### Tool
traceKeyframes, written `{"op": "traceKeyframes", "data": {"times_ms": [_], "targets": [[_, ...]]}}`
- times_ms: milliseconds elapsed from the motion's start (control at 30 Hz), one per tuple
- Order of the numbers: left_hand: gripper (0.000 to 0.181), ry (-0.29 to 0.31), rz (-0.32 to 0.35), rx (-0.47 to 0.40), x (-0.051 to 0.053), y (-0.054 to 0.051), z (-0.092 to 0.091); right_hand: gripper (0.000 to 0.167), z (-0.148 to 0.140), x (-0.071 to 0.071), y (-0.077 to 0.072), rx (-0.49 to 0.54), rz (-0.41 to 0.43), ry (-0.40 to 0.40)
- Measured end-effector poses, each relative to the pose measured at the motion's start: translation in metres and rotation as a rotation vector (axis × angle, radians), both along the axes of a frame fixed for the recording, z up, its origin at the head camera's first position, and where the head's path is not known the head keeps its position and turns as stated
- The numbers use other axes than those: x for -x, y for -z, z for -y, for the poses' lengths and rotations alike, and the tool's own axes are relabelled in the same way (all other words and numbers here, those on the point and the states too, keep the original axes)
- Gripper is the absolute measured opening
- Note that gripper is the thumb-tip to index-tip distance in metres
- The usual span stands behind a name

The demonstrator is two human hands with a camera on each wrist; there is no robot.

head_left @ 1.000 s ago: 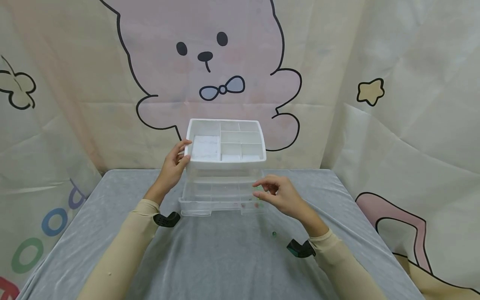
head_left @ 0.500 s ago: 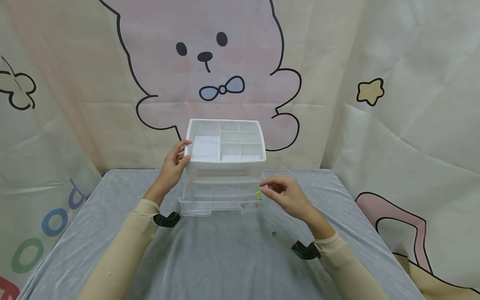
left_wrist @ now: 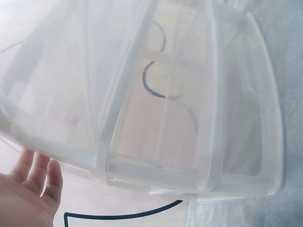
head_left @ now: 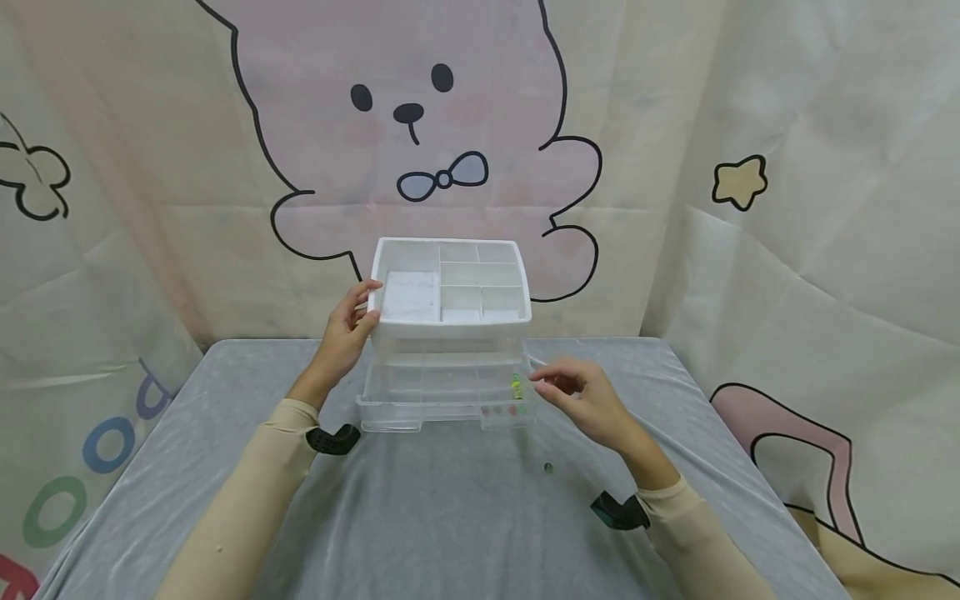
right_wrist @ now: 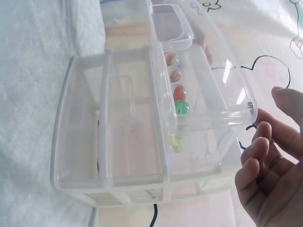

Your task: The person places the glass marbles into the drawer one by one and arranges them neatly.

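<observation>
A plastic drawer organizer stands on the table, with a white compartment tray on top and clear drawers below. One clear drawer is pulled out toward me. Several coloured marbles, red, green and yellowish, lie inside along one side. My left hand holds the organizer's upper left edge, thumb in front. Beside the pulled-out drawer's right side, my right hand has loosely bent fingers with nothing between them. In the right wrist view its fingertips are close to the drawer's corner; contact is unclear.
A single dark green marble lies on the grey cloth-covered table, in front and to the right of the organizer. Behind the table hangs a printed curtain with a cartoon bear.
My right hand has drawn back to the right, away from the drawer. Yellow-green marbles now show at the drawer's right side where the hand was. My left hand has stayed put.
</observation>
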State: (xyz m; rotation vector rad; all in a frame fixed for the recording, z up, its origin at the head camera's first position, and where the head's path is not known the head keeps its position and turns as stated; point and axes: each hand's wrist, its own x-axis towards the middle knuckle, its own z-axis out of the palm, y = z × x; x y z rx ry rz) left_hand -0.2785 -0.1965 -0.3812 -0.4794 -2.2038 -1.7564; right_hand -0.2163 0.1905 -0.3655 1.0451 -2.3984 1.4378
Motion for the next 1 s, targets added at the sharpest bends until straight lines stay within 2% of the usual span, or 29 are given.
{"op": "traceKeyframes", "data": {"times_ms": [300, 600, 1000], "targets": [[0.044, -0.001, -0.004, -0.003, 0.000, 0.000, 0.000, 0.016, -0.016, 0.002, 0.015, 0.016, 0.008, 0.003], [0.045, 0.002, -0.008, -0.007, 0.001, 0.001, 0.001, 0.015, -0.029, -0.001, 0.032, -0.026, 0.122, 0.030], [0.044, 0.004, -0.006, -0.010, 0.001, 0.000, 0.001, 0.015, -0.036, -0.007, 0.064, -0.010, 0.168, 0.045]]}}
